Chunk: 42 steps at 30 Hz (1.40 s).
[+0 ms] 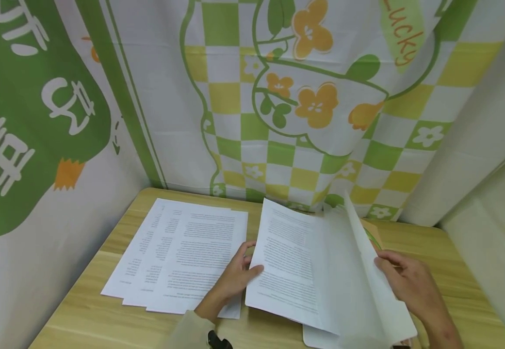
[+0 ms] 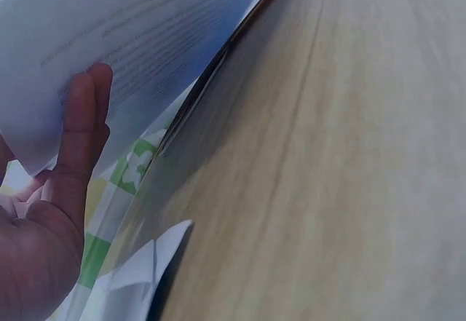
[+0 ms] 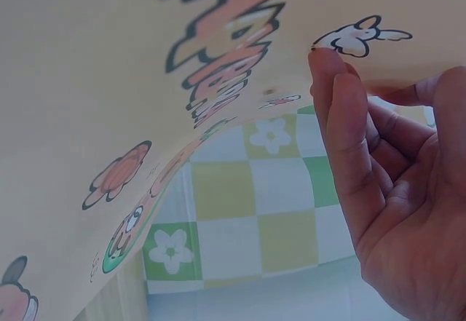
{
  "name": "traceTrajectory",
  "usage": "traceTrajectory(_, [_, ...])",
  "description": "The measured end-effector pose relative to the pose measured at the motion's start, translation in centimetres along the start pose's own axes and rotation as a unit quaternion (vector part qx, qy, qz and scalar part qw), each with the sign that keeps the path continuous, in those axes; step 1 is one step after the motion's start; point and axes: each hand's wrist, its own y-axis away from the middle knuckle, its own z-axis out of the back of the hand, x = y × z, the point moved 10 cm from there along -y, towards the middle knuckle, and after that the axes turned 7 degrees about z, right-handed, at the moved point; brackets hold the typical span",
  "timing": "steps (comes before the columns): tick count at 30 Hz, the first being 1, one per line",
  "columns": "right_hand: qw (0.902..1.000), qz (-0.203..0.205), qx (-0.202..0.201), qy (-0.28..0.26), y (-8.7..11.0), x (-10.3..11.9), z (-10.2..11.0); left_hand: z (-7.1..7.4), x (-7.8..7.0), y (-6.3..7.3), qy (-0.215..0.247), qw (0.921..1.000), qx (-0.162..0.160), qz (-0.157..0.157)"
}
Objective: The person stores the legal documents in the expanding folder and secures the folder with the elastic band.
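In the head view my left hand (image 1: 235,276) holds a printed sheet (image 1: 285,257) by its left edge, thumb on the printed face. The left wrist view shows fingers (image 2: 80,128) of that hand lying against the raised paper (image 2: 138,59). My right hand (image 1: 414,283) grips the edge of a folder's raised white cover (image 1: 376,291). Seen from the right wrist, fingertips of the right hand (image 3: 393,183) touch the cover's beige outer side (image 3: 145,59), printed with cartoons and lettering. Between sheet and cover stands a pale, blank leaf (image 1: 344,276).
Several overlapping printed sheets (image 1: 195,257) lie on the wooden table (image 1: 82,300), left of the folder. A curtain (image 1: 243,111) with checks and flowers hangs behind the table. A green and white cloth (image 1: 38,121) hangs along the left side.
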Motion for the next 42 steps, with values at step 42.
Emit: traceTrajectory(42, [1.0000,0.000,-0.001,-0.005,0.0,0.6,-0.8,-4.2,-0.6,-0.4,-0.243,0.9699,0.006,0.005])
